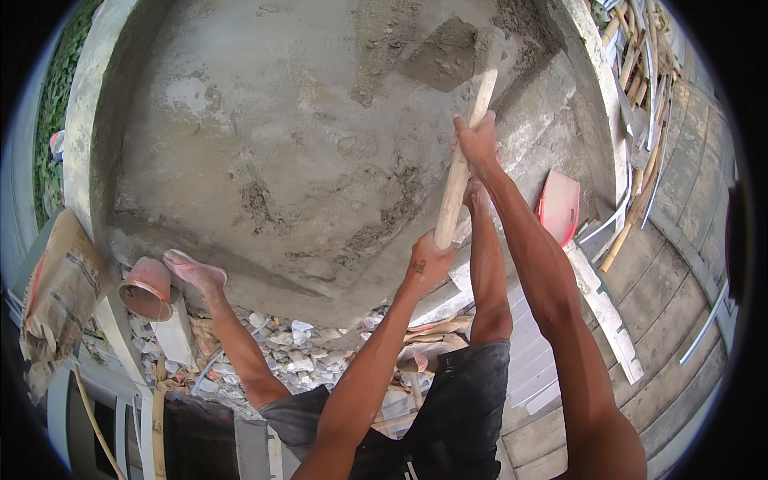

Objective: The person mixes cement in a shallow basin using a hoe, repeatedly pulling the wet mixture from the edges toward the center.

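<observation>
Both my hands are closed around the wooden handle of a hoe [456, 188]. My left hand [432, 258] grips its near end, and my right hand [478, 144] holds it farther up. The broad blade [442, 58], coated in grey mortar, lies at the far right on the wet cement [296, 136]. Crumbly lumps of mortar rest on and around the blade. My legs straddle the near rim, with one sandalled foot [194, 268] at the left and the other foot near the hoe handle.
A raised concrete wall [98, 104] borders the cement. At the left stand a reddish bucket [146, 288] and a crumpled paper sack [60, 280]. A red-edged dustpan-like scoop [558, 206] leans at the right. Broken rubble [300, 352] lies below me; wood and metal scraps [640, 96] are piled far right.
</observation>
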The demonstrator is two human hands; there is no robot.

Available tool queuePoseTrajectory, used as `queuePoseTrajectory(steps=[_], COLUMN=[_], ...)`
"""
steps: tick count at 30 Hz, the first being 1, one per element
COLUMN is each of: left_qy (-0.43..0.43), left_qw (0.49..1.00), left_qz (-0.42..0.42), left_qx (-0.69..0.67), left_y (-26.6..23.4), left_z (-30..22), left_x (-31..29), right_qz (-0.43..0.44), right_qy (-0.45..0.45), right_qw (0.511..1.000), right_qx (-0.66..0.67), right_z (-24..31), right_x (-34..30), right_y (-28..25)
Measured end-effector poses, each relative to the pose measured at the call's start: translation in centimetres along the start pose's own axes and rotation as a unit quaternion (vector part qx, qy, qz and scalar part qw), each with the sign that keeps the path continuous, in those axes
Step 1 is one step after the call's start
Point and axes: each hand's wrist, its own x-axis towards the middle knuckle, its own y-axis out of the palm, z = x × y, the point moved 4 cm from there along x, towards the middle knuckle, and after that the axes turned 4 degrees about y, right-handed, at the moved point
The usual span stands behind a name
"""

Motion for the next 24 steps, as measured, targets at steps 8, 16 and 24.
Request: queuePoseTrajectory(steps=[8, 16, 24], left_qy=[-0.237, -0.195, -0.144], left_qw=[0.97, 0.939, 0.787], left_qz=[-0.052, 0.063, 0.116], left_qx=[-0.009, 0.275, 0.588], left_y=[-3.3, -20.4, -41.4], left_z=[8.3, 6.9, 10.0], left_x=[-10.9, -23.1, -26.9], right_qz=[0.15, 0.036, 0.075], right_qy=[0.299, 0.348, 0.523], right_qw=[0.94, 0.877, 0.679], right_qx=[0.072, 0.329, 0.511], right_z=[-15.7, -13.4, -7.3], right_x=[-11.7, -29.1, -44.1], right_y=[10.7, 16.1, 22.8])
